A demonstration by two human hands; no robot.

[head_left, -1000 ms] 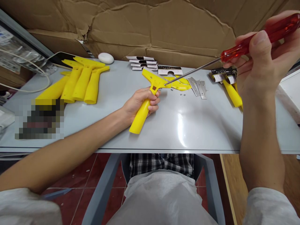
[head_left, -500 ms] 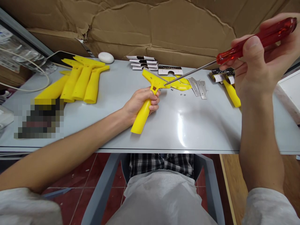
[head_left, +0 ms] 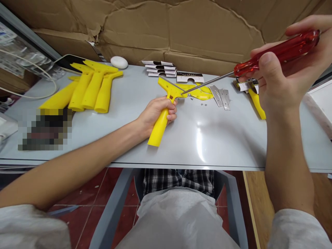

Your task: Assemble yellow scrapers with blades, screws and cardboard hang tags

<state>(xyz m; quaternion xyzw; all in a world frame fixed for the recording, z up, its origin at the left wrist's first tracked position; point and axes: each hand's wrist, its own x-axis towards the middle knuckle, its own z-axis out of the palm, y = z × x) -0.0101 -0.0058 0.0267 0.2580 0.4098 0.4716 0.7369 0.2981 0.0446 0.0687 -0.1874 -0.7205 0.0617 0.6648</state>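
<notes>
My left hand (head_left: 160, 112) is wrapped round the neck of a yellow plastic scraper (head_left: 158, 128), its wide head pointing away from me. A metal blade edge shows along that head. In my right hand (head_left: 282, 72) is a screwdriver (head_left: 277, 55) with a clear red handle and a long shaft. Its tip meets the scraper's head near the right side; whether a screw sits under it is too small to tell. Just beyond lie yellow head pieces (head_left: 201, 94), several small screws (head_left: 203, 104) and flat metal blades (head_left: 220, 97).
Several yellow scraper handles (head_left: 89, 88) lie at the left beside a white oval object (head_left: 119, 62) and a dark tablet-like thing (head_left: 67, 62). Folded card sleeves (head_left: 160, 69) are stacked at the back against cardboard (head_left: 135, 31). A sleeved yellow scraper (head_left: 256, 103) rests at right.
The screwdriver handle has come slightly lower and to the left with my right hand, its tip staying on the scraper. The scraper's lower end has shifted a little right.
</notes>
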